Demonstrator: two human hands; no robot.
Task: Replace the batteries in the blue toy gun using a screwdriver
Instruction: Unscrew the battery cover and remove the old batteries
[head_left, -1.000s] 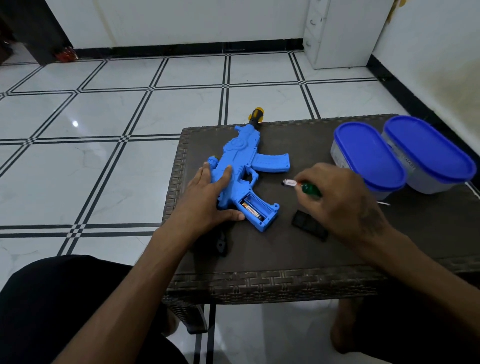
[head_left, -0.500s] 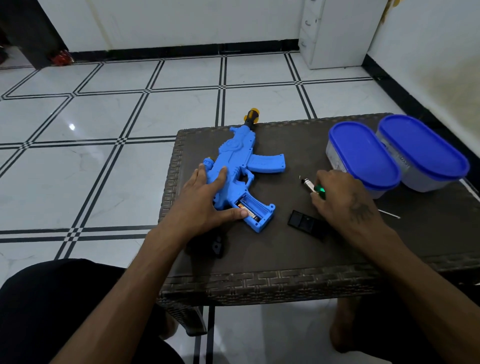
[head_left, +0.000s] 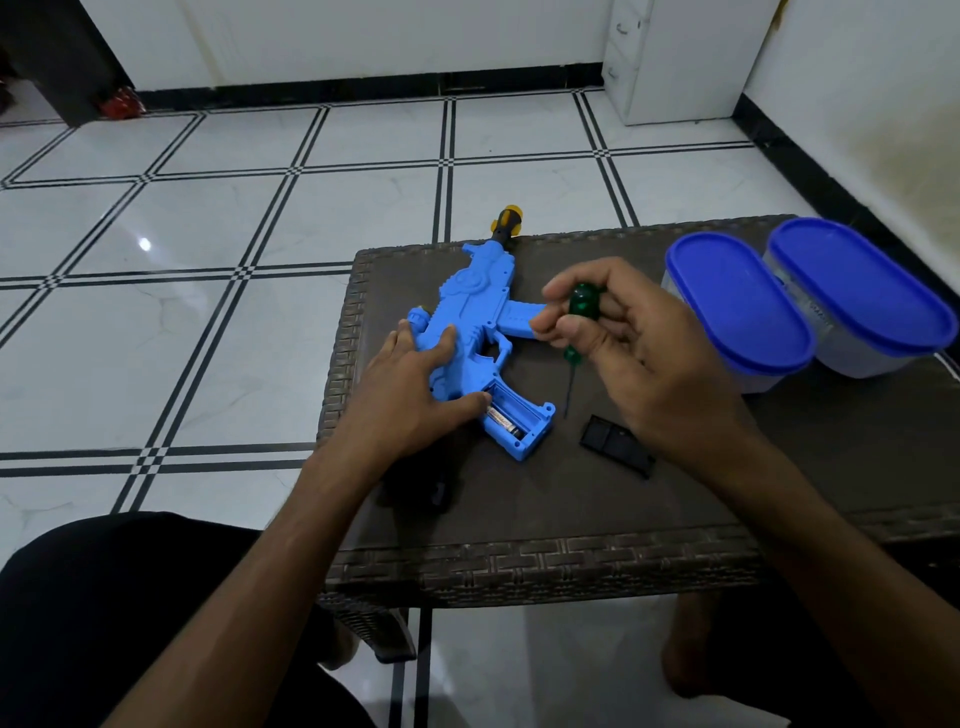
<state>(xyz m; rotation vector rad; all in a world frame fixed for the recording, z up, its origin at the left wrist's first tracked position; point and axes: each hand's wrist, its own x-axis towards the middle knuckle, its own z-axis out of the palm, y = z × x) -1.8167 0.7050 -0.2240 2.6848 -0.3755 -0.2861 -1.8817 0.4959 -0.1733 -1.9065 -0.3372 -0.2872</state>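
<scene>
The blue toy gun lies flat on the dark woven table, its muzzle pointing away from me. Its battery compartment in the grip stands open, with a battery lying inside. My left hand presses flat on the gun's body, thumb at the compartment's edge. My right hand holds a green-handled screwdriver upright above the table, tip pointing down just right of the grip. The black compartment cover lies on the table, partly under my right wrist.
Two clear containers with blue lids stand at the table's right end. A small black object lies near the front edge under my left forearm. White tiled floor surrounds the table; a white cabinet stands at the back.
My right hand lifted the screwdriver off the table and turned it upright, tip down, moving it left towards the gun. My left hand stayed on the gun.
</scene>
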